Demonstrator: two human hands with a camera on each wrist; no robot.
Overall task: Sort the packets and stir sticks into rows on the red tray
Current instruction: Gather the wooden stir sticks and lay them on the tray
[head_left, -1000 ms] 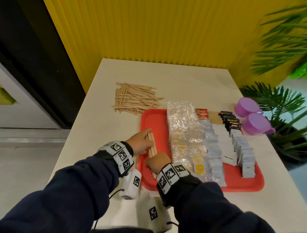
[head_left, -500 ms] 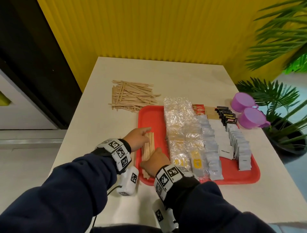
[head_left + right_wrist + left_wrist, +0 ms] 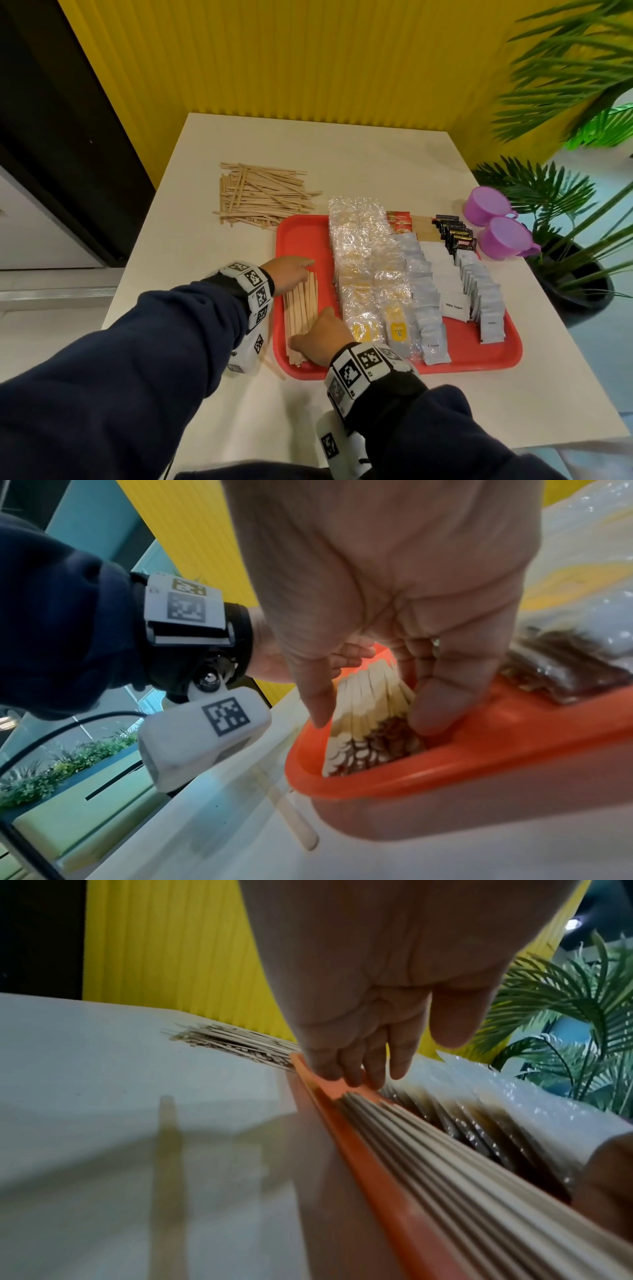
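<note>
The red tray (image 3: 479,358) holds rows of packets: clear cellophane ones (image 3: 363,260), silver ones (image 3: 424,298), white sugar ones (image 3: 445,284), grey ones (image 3: 483,298), black ones (image 3: 455,233). A flat bundle of wooden stir sticks (image 3: 303,308) lies along the tray's left side. My left hand (image 3: 291,274) has straight fingers (image 3: 356,1072) touching the tray floor at the sticks' far ends. My right hand (image 3: 322,337) brackets the bundle's near end (image 3: 369,696), thumb (image 3: 316,704) on one side, straight fingers (image 3: 435,696) on the other.
A loose pile of stir sticks (image 3: 263,197) lies on the white table beyond the tray's far left corner. One stray stick (image 3: 294,823) lies on the table by the tray's near left corner. Two purple cups (image 3: 503,233) stand at the right; a plant stands past the table edge.
Both hands have stayed at the stick bundle. The sticks now lie spread wider and flatter against the tray's left side, and my right hand has slid over their near end.
</note>
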